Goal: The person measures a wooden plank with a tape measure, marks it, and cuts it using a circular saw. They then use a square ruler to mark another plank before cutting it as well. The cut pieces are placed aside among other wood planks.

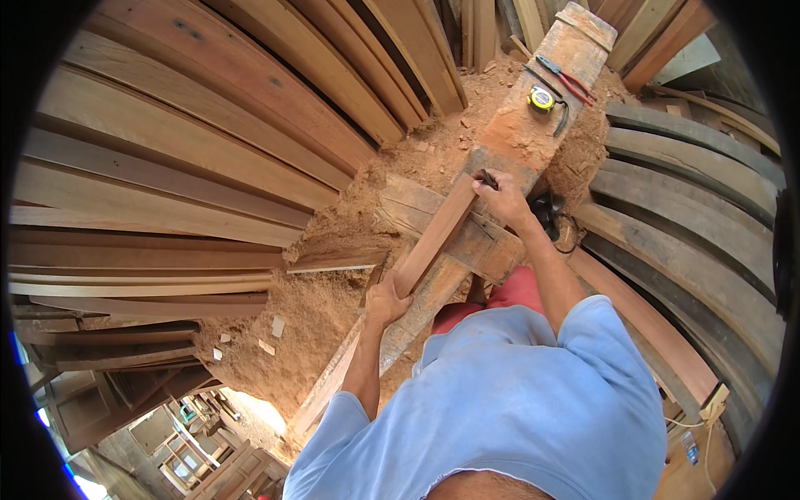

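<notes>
Nearest, we see our blue shirt [517,392] and red shorts [518,289] just beside the table [521,142], a long, dusty beam. Our left hand [387,302] is above the near part of the table, its grip wrapped around the near end of a reddish-brown board [437,236]. The board runs lengthwise over the table, above a wide wooden crosspiece [493,247]. At the board's far end, our right hand [502,200] has its grip pinching a small dark thing [484,177], perhaps a pencil stub, though it is too small to tell. To the right of the table, just beyond that wrist, a black tool [547,210] sits low. Sawdust [321,317] covers the ground left of the table. Farther along the table lie a yellow-green tape measure [541,99] and red-handled pliers [573,85]. Planks [208,108] fan out left of the table, and greyish curved boards [692,162] lie to its right.
</notes>
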Demonstrator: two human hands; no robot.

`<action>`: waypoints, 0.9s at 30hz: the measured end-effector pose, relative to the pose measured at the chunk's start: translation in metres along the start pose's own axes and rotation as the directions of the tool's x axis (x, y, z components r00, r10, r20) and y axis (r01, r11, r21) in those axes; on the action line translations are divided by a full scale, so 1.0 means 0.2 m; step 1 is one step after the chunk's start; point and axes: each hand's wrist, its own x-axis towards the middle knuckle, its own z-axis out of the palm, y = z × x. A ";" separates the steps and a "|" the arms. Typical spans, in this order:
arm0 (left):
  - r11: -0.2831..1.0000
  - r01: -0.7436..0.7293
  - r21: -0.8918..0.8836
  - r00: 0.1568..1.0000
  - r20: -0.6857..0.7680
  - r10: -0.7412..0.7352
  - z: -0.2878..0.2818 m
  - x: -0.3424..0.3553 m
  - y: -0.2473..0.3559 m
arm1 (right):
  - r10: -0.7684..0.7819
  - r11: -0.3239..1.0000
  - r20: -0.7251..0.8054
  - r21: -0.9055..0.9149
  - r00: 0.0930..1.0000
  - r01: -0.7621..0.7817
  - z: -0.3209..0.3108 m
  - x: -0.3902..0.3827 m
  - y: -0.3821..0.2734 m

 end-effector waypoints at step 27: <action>0.985 0.057 -0.160 0.998 0.025 -0.054 0.05 0.29 -0.14 | 0.249 0.913 -0.184 0.371 0.951 -0.167 -0.24 -0.38 0.15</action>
